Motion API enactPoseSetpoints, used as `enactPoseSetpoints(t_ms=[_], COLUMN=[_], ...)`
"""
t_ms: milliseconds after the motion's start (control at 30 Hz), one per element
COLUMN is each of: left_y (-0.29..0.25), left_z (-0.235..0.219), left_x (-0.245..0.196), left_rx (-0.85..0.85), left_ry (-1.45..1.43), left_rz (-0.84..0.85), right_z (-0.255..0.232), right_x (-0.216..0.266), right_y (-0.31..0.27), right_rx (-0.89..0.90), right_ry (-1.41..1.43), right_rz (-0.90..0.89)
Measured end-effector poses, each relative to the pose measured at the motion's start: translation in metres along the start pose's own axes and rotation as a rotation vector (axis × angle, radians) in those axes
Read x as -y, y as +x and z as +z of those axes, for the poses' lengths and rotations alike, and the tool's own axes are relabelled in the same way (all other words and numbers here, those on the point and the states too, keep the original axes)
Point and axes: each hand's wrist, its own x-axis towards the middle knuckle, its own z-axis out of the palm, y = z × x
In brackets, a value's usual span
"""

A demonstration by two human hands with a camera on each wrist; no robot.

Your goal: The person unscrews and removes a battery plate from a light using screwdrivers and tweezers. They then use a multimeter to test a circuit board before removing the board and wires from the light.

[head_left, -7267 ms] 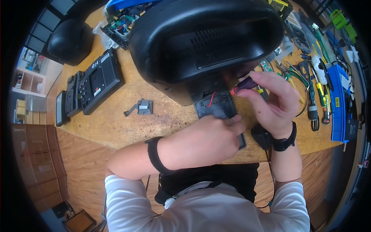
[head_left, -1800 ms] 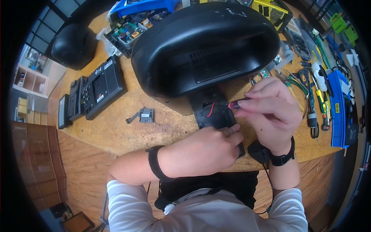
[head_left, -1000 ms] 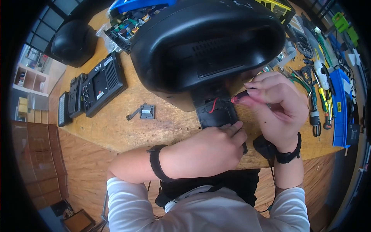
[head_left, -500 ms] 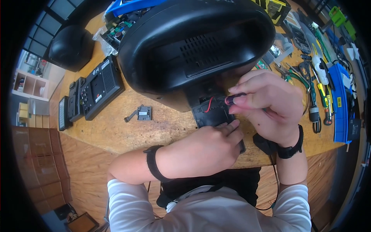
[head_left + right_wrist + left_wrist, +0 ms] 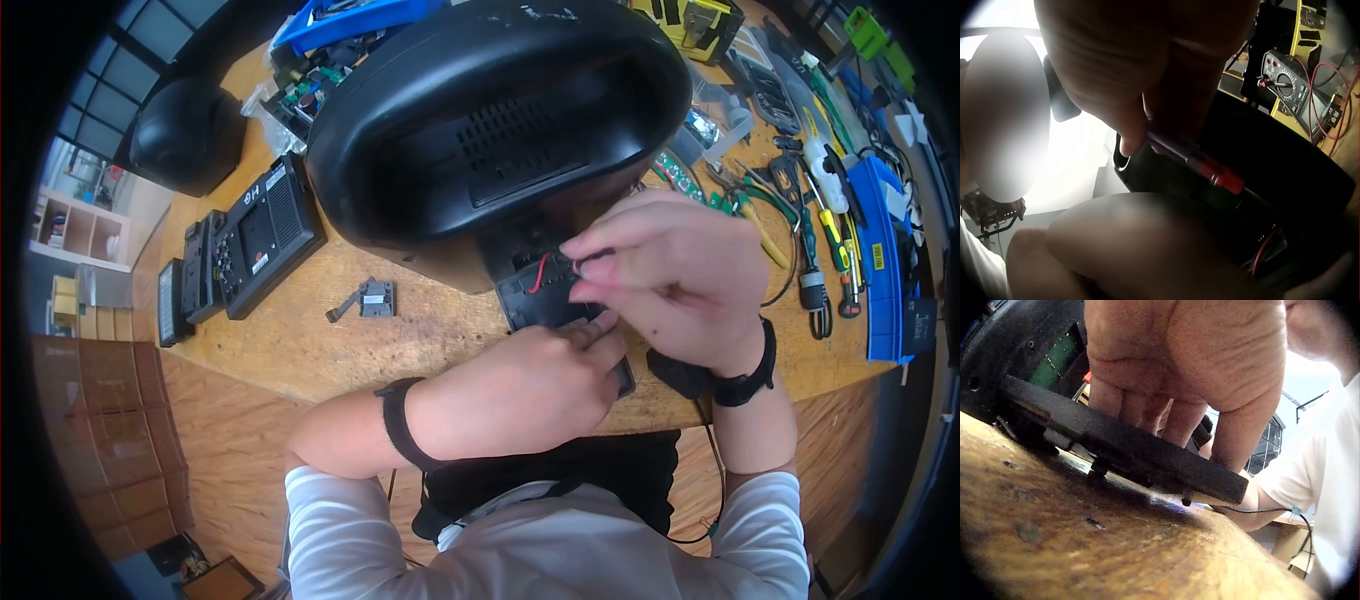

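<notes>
A black plastic panel [image 5: 545, 305] with a red wire [image 5: 540, 272] at its far end lies at the foot of a large black housing [image 5: 500, 120]. My left hand [image 5: 520, 385] rests over the panel's near part; in the left wrist view its fingers [image 5: 1172, 419] reach straight down onto the top face, tips hidden behind the edge. My right hand [image 5: 680, 275] pinches a screwdriver [image 5: 1191, 159] with a dark purple handle and red collar. Its shaft slants toward the panel near the wire, and the tip is lost in shadow.
A small grey part [image 5: 375, 298] lies left of the panel. Further left is a dark device [image 5: 270, 225]; pliers [image 5: 755, 205], screwdrivers and a blue tray [image 5: 885, 260] lie at right. A multimeter [image 5: 1285, 81] with red leads shows in the right wrist view.
The right hand has moved left over the panel with the screwdriver, whose handle is now mostly covered in the head view. The left hand stays on the panel. The housing sits slightly further left in view.
</notes>
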Motion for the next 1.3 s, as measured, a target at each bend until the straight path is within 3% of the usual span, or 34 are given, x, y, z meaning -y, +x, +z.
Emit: enactPoseSetpoints(t_ms=[67,133,200,267,333,433,633,1067,1167,1233,1300], left_y=[-0.002,-0.004,-0.003,-0.003,-0.003,-0.003,-0.003,-0.002,-0.003,-0.003,-0.004], left_z=[0.007,0.015,0.018,0.011,0.008,0.008,0.009,0.012,0.010,0.008,0.006], left_x=[0.002,0.005,0.007,0.005,0.004,0.003,0.004,0.005,0.003,0.003,0.004], left_rx=[-0.051,-0.103,-0.148,-0.106,-0.065,-0.072,-0.089,-0.136,-0.099,-0.054,-0.032], left_ry=[0.022,0.037,0.023,0.022,0.020,-0.004,0.008,0.033,0.016,-0.006,-0.018], left_rz=[0.029,0.052,0.066,0.052,0.039,0.040,0.042,0.053,0.041,0.025,0.023], right_z=[0.003,0.011,0.016,0.020,0.025,0.032,0.027,0.018,0.016,0.015,0.019], right_x=[0.007,0.016,0.015,0.014,0.015,0.016,0.018,0.002,0.004,0.005,0.001], right_y=[-0.002,-0.006,-0.010,-0.012,-0.012,-0.014,-0.008,-0.006,-0.005,-0.004,-0.006], right_rx=[0.045,-0.073,-0.116,-0.162,-0.269,-0.333,-0.208,-0.228,-0.172,0.067,0.006], right_ry=[-0.052,0.041,-0.014,-0.074,-0.140,-0.131,-0.236,-0.100,-0.058,0.148,0.142], right_rz=[-0.013,0.152,0.126,0.099,0.224,0.249,0.139,0.090,0.107,0.167,0.186])
